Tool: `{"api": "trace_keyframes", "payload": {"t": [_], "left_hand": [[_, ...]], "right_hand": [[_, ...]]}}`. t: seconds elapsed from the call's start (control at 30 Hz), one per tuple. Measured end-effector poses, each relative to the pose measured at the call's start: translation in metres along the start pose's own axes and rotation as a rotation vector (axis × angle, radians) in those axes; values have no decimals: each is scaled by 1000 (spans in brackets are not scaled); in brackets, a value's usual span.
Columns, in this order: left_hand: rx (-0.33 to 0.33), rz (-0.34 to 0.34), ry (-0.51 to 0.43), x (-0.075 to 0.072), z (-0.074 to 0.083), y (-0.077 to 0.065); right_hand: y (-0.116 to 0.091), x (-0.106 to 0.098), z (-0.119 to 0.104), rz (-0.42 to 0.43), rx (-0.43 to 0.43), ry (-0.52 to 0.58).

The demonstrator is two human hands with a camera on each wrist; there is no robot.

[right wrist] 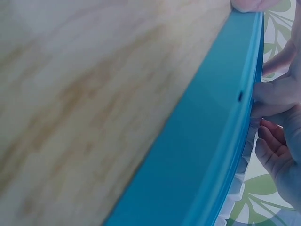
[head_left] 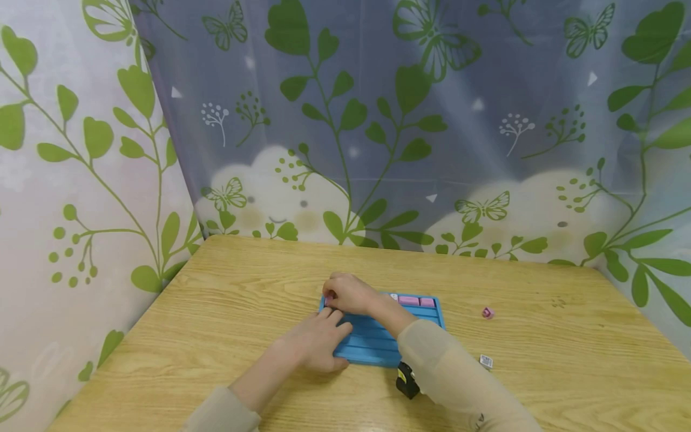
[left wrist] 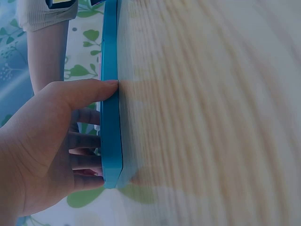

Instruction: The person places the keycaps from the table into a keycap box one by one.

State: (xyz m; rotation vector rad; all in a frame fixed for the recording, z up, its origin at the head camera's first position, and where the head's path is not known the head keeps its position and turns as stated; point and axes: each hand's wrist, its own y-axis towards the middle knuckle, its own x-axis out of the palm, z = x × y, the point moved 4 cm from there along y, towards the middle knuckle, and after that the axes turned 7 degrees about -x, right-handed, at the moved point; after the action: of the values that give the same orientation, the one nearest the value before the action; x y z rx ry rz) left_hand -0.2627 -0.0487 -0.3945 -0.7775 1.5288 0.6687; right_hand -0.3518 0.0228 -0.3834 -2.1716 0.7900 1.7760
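Observation:
A shallow blue tray [head_left: 372,343] with ridged rows lies on the table. Pink keycaps [head_left: 408,300] and a white one line its far row. At the tray's far left corner my right hand [head_left: 351,294] pinches a small pink keycap [head_left: 329,300], mostly covered by the fingers. My left hand [head_left: 318,342] holds the tray's near left part. In the left wrist view its thumb [left wrist: 96,92] presses the tray's front wall [left wrist: 110,134], and the fingers reach over behind it. Pale keycaps [right wrist: 236,181] show along the tray's edge in the right wrist view.
A loose pink keycap [head_left: 488,312] lies on the table right of the tray, and a white piece with dark print [head_left: 486,361] lies nearer. A small black object with a yellow patch [head_left: 407,380] sits beside the right sleeve. Patterned cloth [head_left: 345,150] hangs behind the table.

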Motion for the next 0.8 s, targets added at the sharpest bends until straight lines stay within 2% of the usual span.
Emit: {"api": "trace_keyframes", "payload": {"t": [0.57,0.8], "left_hand": [[-3,-20,-4,0,1,1],[-11,4,10,0,1,1]], "right_hand": [[-2,-3,1,-4,42,6],[-9,-23,7,28,49,-4]]}}
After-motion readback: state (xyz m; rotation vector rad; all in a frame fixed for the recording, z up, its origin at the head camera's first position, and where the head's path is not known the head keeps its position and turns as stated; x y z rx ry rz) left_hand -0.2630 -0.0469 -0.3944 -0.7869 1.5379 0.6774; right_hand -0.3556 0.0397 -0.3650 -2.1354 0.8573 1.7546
